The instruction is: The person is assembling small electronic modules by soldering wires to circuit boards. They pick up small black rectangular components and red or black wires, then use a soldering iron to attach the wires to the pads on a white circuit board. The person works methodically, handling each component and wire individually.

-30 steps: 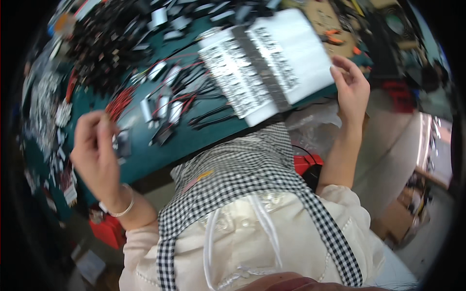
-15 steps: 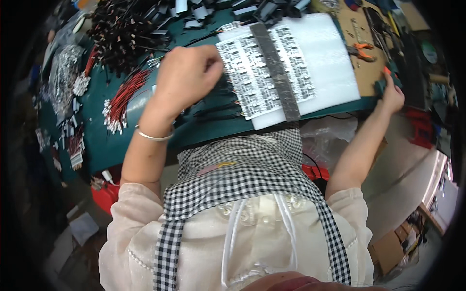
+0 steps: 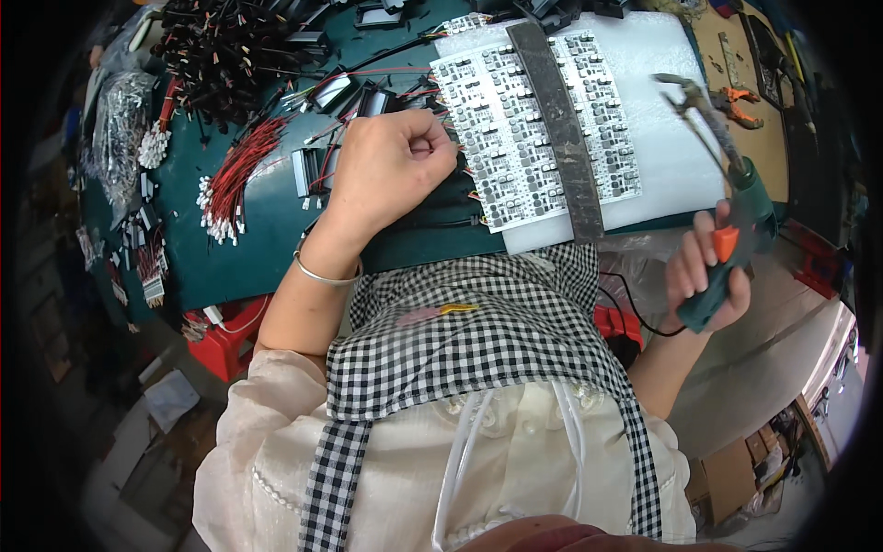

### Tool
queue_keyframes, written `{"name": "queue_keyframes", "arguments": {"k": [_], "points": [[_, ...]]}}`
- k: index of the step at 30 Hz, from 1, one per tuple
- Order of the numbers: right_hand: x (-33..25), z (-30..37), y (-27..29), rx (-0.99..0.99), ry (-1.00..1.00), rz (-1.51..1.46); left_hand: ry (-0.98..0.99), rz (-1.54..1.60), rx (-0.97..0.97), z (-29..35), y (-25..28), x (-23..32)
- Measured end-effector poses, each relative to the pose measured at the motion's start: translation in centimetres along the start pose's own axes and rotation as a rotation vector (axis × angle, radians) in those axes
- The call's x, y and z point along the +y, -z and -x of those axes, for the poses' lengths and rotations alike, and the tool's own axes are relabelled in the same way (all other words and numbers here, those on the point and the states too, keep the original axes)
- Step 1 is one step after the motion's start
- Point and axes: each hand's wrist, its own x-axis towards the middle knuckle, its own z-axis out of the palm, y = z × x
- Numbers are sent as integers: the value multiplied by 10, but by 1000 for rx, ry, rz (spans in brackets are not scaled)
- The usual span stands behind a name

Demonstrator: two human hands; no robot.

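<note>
My left hand (image 3: 391,170) is closed in a pinch at the left edge of a white circuit board panel (image 3: 501,152). Its fingertips hide whatever they hold. A dark flat bar (image 3: 563,138) lies across the panel, which rests on a white foam sheet (image 3: 676,156). At the right, in front of the table edge, my right hand (image 3: 701,276) grips a green soldering gun (image 3: 754,202) with an orange trigger. The gun's metal tip points up and left, above the foam and apart from the panel. Short black cables with thin wires lie along the panel's left side.
Red wires with white plugs (image 3: 230,189) lie left on the green table (image 3: 267,267), below a heap of black cables (image 3: 221,55). Black housings (image 3: 308,172) lie near my left hand. Orange-handled pliers (image 3: 739,106) rest on a brown board at the far right.
My right hand has lifted the soldering gun from the table's right side and brought it inward, tip raised. My left hand stays pinched beside the panel. The whole view has shifted slightly.
</note>
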Motion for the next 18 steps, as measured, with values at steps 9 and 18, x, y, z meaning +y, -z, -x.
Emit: {"name": "queue_keyframes", "arguments": {"k": [9,18], "points": [[18,21,-68,80,77,811,-34,12,75,-5,-2,-5],[36,31,-73,135,-83,814,-9,94,73,-6,-5,-16]]}}
